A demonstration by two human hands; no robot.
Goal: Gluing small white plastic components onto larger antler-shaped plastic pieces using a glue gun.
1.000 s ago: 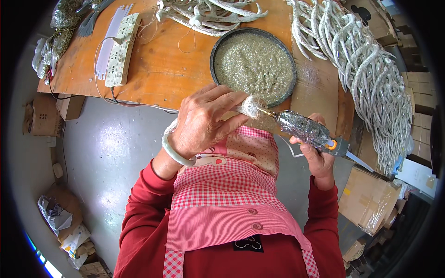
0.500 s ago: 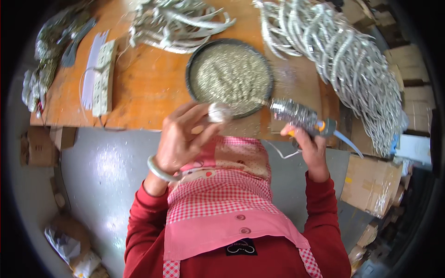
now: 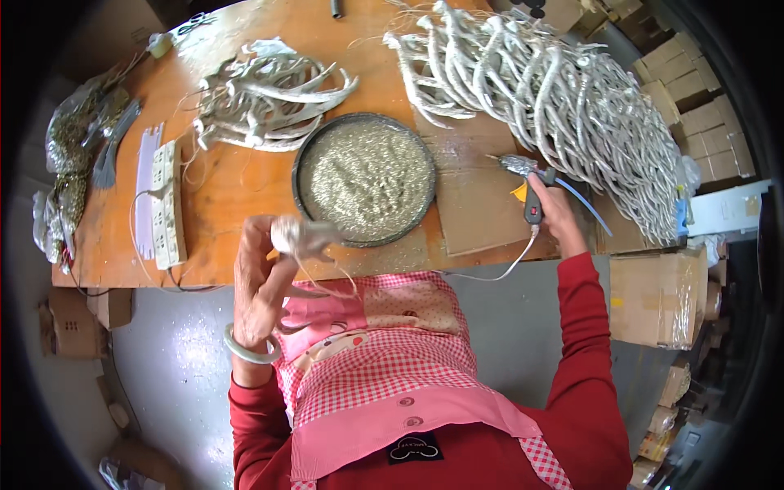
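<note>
My left hand (image 3: 260, 282) holds a small pale antler-shaped piece (image 3: 300, 237) at the near edge of the round dark tray (image 3: 304, 155), which is filled with fine glittery grains. Thin glue threads hang from the piece. My right hand (image 3: 549, 211) grips a glue gun (image 3: 527, 181) and rests it on a brown cardboard sheet (image 3: 469, 196) to the right of the tray. A pale bangle sits on my left wrist.
A large heap of silvery antler shapes (image 3: 563, 98) covers the table's right side, and a smaller pile (image 3: 265, 94) lies at the back left. A white power strip (image 3: 167, 204) lies at the left. Cardboard boxes (image 3: 657, 294) stand on the floor at right.
My right hand has swung the glue gun away to the right and down onto the cardboard. My left hand still holds the piece, now by the tray's near edge.
</note>
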